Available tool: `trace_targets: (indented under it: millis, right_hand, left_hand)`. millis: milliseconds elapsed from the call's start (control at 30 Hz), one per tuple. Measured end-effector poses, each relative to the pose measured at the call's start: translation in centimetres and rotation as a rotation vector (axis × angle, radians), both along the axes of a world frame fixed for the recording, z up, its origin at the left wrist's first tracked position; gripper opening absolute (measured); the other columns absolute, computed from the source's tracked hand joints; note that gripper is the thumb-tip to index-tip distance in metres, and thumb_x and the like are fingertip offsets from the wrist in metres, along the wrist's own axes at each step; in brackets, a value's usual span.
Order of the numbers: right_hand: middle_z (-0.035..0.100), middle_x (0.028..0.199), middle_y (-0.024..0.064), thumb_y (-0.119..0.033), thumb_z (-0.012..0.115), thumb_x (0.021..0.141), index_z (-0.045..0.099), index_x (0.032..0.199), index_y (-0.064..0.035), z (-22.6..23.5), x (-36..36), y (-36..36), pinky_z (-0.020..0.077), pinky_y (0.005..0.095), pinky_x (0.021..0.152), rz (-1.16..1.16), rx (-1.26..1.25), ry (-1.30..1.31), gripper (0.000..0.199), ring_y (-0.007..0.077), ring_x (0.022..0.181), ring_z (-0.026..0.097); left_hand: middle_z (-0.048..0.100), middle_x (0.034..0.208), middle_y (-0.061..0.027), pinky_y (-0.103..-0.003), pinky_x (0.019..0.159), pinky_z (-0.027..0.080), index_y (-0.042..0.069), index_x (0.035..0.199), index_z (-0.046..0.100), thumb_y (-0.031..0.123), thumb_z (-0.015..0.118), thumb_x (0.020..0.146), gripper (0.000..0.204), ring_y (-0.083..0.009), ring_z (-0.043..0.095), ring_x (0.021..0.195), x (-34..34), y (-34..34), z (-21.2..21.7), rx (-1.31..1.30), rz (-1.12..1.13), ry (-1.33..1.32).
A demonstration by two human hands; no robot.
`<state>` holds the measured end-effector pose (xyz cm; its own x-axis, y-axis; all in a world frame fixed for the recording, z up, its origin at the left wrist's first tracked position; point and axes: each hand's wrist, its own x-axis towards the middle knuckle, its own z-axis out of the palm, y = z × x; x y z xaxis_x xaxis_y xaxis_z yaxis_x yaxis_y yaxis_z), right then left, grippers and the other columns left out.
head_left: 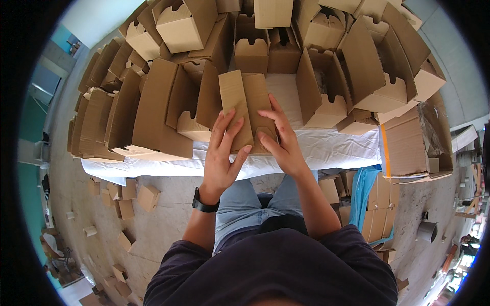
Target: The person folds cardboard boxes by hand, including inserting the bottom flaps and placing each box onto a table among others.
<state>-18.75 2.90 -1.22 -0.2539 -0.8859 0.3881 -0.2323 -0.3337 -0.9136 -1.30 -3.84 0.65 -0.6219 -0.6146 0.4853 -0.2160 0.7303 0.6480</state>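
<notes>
Even, soft daylight, brightest at upper left; faint shadows, no glare. Sharp centre; fisheye bends edges, black rim.

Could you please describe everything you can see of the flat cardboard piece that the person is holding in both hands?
The cardboard piece is plain brown corrugated board, a folded box blank not yet opened out, with long lengthwise creases dividing it into panels. It stands tilted over the white-covered table, its far end toward the rows of assembled boxes. The left hand presses fingers on its left panel and near edge; the right hand lies on its right panel, fingers spread. Its lower end is hidden by the hands.
</notes>
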Motion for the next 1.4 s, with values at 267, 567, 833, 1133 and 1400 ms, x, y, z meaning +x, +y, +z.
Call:
trace_targets:
  millis: [267, 567, 833, 1133, 1400]
  right_hand:
    - [0.029, 0.154, 0.0256, -0.022, 0.049, 0.100, 0.050, 0.131, -0.0017, -0.1, 0.4, -0.1, 0.0300, 0.0406, 0.112, -0.099, -0.049, -0.018, 0.037, 0.0359, 0.142, 0.034]
    - [0.037, 0.150, 0.0259, -0.031, 0.043, 0.102, 0.047, 0.137, 0.0012, -0.3, 1.7, -1.9, 0.0291, 0.0407, 0.112, -0.241, -0.103, -0.031, 0.047, 0.0363, 0.138, 0.039]
    - [0.033, 0.153, 0.0245, -0.027, 0.053, 0.099, 0.049, 0.137, -0.0025, -0.5, 1.0, -0.5, 0.0293, 0.0414, 0.113, -0.252, -0.077, -0.104, 0.045, 0.0358, 0.141, 0.036]
    - [0.034, 0.153, 0.0190, -0.004, 0.063, 0.088, 0.061, 0.113, -0.0019, 2.1, 1.3, 1.1, 0.0330, 0.0414, 0.112, -0.161, 0.038, 0.206, 0.025, 0.0317, 0.143, 0.033]
    - [0.028, 0.156, 0.0159, 0.002, 0.059, 0.089, 0.061, 0.107, -0.0021, 0.7, 0.4, 0.7, 0.0335, 0.0398, 0.112, -0.030, 0.015, 0.037, 0.019, 0.0305, 0.145, 0.029]
  left_hand:
    - [0.045, 0.145, -0.0183, -0.043, 0.105, 0.042, 0.001, 0.129, 0.057, 0.018, 0.070, 0.086, 0.048, -0.0426, 0.038, 0.138, 0.3, 0.0, 1.0, 0.017, -0.006, -0.024]
    - [0.050, 0.141, -0.0173, -0.043, 0.100, 0.047, 0.002, 0.123, 0.059, 0.023, 0.072, 0.085, 0.045, -0.0412, 0.047, 0.131, 0.6, -0.4, 2.2, -0.007, 0.021, -0.107]
    - [0.051, 0.140, -0.0152, -0.044, 0.098, 0.048, 0.004, 0.126, 0.057, 0.027, 0.071, 0.085, 0.048, -0.0385, 0.049, 0.129, 0.7, -0.5, 3.1, -0.208, 0.048, -0.245]
    - [0.056, 0.135, -0.0126, -0.043, 0.095, 0.050, 0.007, 0.121, 0.063, 0.038, 0.072, 0.084, 0.049, -0.0386, 0.053, 0.125, 1.0, -0.6, 3.3, -0.242, 0.059, -0.277]
    - [0.052, 0.140, -0.0122, -0.048, 0.102, 0.045, 0.009, 0.126, 0.060, 0.037, 0.074, 0.082, 0.054, -0.0391, 0.049, 0.129, 1.3, -0.7, 3.5, -0.280, 0.033, -0.356]
